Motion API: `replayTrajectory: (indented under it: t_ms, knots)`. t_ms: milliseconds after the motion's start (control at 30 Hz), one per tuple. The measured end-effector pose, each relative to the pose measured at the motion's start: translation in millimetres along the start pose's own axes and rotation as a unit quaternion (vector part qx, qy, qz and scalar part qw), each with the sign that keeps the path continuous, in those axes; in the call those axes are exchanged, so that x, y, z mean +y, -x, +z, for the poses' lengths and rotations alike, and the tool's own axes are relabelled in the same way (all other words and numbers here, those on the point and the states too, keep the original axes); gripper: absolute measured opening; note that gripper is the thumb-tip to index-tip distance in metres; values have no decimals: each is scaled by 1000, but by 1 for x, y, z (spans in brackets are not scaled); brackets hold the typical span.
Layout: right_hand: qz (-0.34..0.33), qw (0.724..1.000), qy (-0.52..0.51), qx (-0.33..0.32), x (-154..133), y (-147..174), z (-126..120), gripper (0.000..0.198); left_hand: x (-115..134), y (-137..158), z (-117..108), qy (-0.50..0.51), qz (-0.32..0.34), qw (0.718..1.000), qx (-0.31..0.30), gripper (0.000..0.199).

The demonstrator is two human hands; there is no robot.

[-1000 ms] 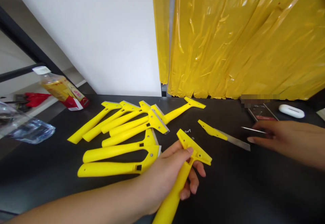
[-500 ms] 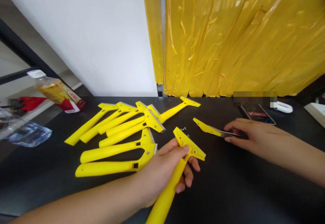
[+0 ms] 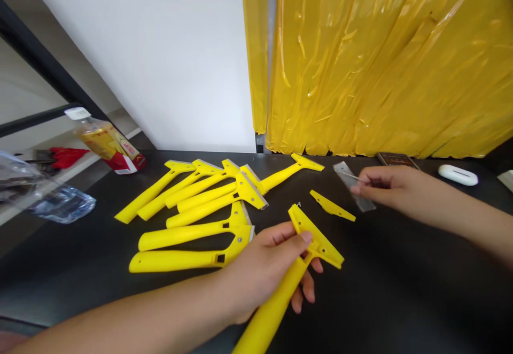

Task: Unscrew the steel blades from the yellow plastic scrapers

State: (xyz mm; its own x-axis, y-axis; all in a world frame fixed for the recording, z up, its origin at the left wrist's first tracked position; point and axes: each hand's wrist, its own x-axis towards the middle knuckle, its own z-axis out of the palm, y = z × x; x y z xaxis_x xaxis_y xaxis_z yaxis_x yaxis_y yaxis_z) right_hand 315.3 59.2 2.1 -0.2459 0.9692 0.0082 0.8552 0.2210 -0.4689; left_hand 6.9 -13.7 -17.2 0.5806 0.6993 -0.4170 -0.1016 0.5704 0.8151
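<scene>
I watched remotely as the right hand (image 3: 382, 182), fingers pinching the blade (image 3: 363, 203) and a thin rod (image 3: 351, 176), moved far right, leaving the yellow plate (image 3: 332, 205) separate, while the left hand (image 3: 280, 255) gripped the near scraper (image 3: 279, 296).

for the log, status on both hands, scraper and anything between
Left hand gripping yellow plastic T-headed scraper, no blade showing. Right hand pinching flat grey metal blade, thin metal rod. Loose narrow yellow plastic strip between them, on black tabletop.
</scene>
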Motion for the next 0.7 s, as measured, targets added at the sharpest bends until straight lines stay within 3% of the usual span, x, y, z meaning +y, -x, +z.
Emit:
replayTrajectory:
  t_ms: [67, 133, 200, 267, 700]
  knots:
    - [-16, 995, -80, -62, -25, 13, 8, 52, 1, 1, 0, -17, -3, 1000, 3, 31]
    - [6, 951, -274, -144, -46, 24, 19, 49, 3, 2, 0, -36, -11, 999, -4, 35]
    - [18, 912, -365, -185, -57, 31, 30, 47, 6, 5, 1, -52, -17, 998, -11, 37]
    - [23, 900, -387, -201, -60, 34, 38, 46, 9, 7, 1, -70, -16, 997, -15, 38]
    - [-1, 897, -386, -214, -67, 37, 49, 48, 13, 14, 3, -167, 4, 985, -32, 38]
